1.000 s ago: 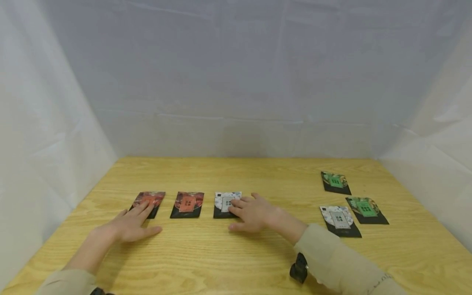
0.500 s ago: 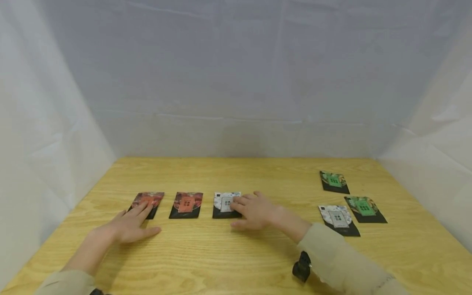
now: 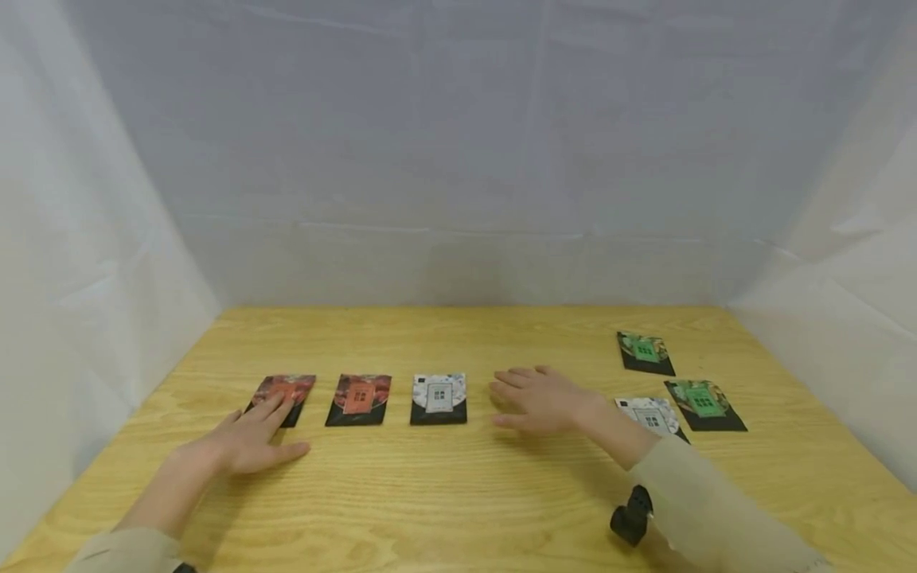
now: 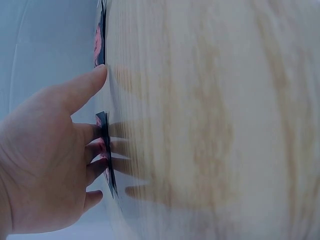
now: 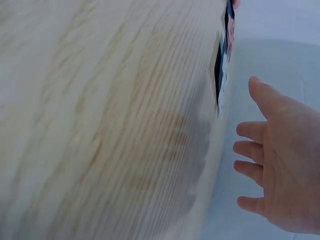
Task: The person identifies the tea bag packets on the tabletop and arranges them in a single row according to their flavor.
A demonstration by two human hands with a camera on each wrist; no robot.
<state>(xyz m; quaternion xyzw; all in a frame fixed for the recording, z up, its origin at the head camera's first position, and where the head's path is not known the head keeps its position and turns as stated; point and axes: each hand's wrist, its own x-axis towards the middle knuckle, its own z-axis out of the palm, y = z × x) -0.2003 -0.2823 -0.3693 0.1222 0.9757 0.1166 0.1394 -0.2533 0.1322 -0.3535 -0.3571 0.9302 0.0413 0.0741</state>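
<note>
My left hand [image 3: 247, 446] rests its straight fingers on the leftmost red-and-black packet [image 3: 299, 388], partly covering it; the left wrist view shows the fingertips at that packet [image 4: 111, 172]. Right of it lies a second red-and-black packet [image 3: 359, 400], then a white-and-black packet [image 3: 438, 399], forming a row. My right hand [image 3: 544, 402] hovers over the table to the right of the white packet, fingers spread and holding nothing. In the right wrist view the right hand [image 5: 292, 155] is off the wood, with the white packet [image 5: 223, 90] beyond the thumb.
At the right lie a green-and-black packet [image 3: 645, 353] far back, another green one [image 3: 705, 404] nearer, and a second white packet [image 3: 653, 415] partly hidden by my right forearm. White sheeting [image 3: 458, 159] encloses the wooden table [image 3: 401, 501] at the back and sides.
My right hand has lifted off the white packet in the row and moved right, leaving it fully visible. My left hand stays on the leftmost red packet.
</note>
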